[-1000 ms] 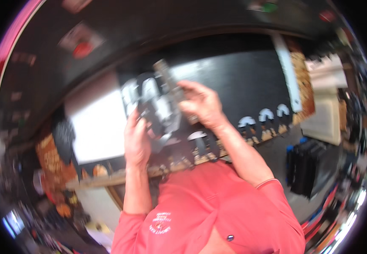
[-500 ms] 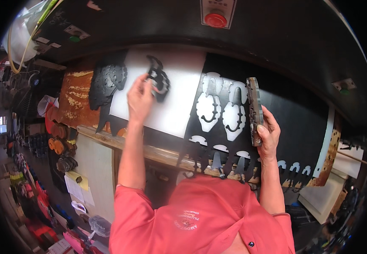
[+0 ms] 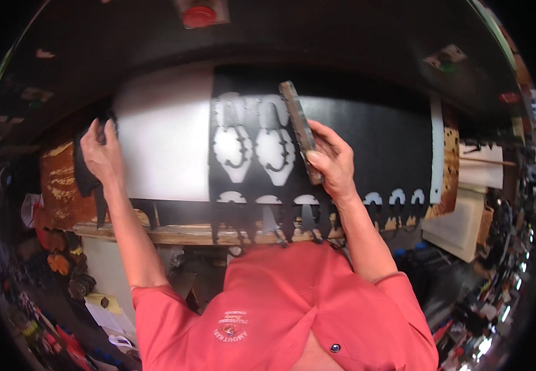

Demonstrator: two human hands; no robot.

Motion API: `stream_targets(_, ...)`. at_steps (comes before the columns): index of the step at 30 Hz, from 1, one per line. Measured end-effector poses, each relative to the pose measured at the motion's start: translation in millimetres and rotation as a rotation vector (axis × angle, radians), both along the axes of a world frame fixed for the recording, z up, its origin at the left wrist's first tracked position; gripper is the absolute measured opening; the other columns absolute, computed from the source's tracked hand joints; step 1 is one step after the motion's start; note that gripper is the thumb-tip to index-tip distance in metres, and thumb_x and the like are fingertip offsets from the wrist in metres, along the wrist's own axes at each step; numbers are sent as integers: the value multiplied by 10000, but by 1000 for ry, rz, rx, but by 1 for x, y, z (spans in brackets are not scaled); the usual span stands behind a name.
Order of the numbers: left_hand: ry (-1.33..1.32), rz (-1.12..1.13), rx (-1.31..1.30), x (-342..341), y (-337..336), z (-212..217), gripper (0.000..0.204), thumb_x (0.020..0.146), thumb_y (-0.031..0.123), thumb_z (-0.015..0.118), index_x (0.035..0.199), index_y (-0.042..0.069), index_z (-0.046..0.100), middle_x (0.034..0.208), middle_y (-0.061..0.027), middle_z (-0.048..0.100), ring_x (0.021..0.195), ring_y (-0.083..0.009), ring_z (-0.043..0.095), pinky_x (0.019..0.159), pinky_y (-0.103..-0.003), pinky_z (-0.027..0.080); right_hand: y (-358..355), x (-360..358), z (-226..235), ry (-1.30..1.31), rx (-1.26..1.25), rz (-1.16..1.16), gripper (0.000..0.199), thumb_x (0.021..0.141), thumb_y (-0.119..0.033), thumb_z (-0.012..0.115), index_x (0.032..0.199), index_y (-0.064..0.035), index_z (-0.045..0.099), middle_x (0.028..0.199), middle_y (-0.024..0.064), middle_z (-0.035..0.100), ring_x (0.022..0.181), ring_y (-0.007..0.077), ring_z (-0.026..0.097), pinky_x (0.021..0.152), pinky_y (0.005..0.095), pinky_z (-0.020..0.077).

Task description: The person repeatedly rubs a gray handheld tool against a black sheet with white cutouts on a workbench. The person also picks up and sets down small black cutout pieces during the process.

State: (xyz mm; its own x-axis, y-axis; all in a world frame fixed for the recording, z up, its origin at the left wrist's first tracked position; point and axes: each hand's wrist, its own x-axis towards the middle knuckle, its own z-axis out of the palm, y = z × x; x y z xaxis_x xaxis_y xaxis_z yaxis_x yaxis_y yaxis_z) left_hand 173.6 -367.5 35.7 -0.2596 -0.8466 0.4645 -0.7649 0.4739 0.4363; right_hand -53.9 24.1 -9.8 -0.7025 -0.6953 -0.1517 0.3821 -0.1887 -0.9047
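My right hand [image 3: 333, 162] grips a thick steel cutting die [image 3: 300, 127] by its lower end. The die is tilted edge-on above a black sheet [image 3: 373, 142], its outline slightly blurred. Shoe-upper-shaped holes in the sheet show the white cutting board [image 3: 163, 136] beneath, left of the die. Off at the left, my left hand [image 3: 103, 154] is over a pile of black cut pieces [image 3: 85, 176]. Its thumb and fingers are apart, and I make out no piece between them. Part of the pile is hidden behind this hand.
A dark machine beam [image 3: 317, 43] spans above the board, bearing a red push button [image 3: 198, 17]. Ragged strips of the sheet hang over the wooden front edge [image 3: 181, 234]. At the right, a pale strip [image 3: 436, 148] borders the sheet; a pale cabinet [image 3: 456, 229] stands beyond.
My left hand has gone left from above the white board to the pile, and the black cut piece it held is no longer distinct. My view has shifted right; the die stays in my right hand.
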Motion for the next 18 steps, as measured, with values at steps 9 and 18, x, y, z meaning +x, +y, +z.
stream_targets(9, -69, -801, 54, -89, 201, -60, 575, 946, 205, 796, 1447, -16, 621, 1561, -211, 573, 1528, -411, 450, 1289, -560, 293, 17, -2, 18, 497, 262, -192, 605, 812, -133, 882, 1358, 40, 688, 1338, 178, 679, 1209, 243, 672, 1060, 366, 539)
stream_targets(18, -138, -852, -3, -93, 197, -57, 598, 930, 198, 811, 1443, -33, 608, 1563, -210, 570, 1501, -434, 471, 1265, -584, 324, 12, 15, -1, 1241, 605, -309, 586, 705, -179, 872, 1224, 55, 731, 1349, 320, 605, 1158, 463, 612, 974, 510, 553)
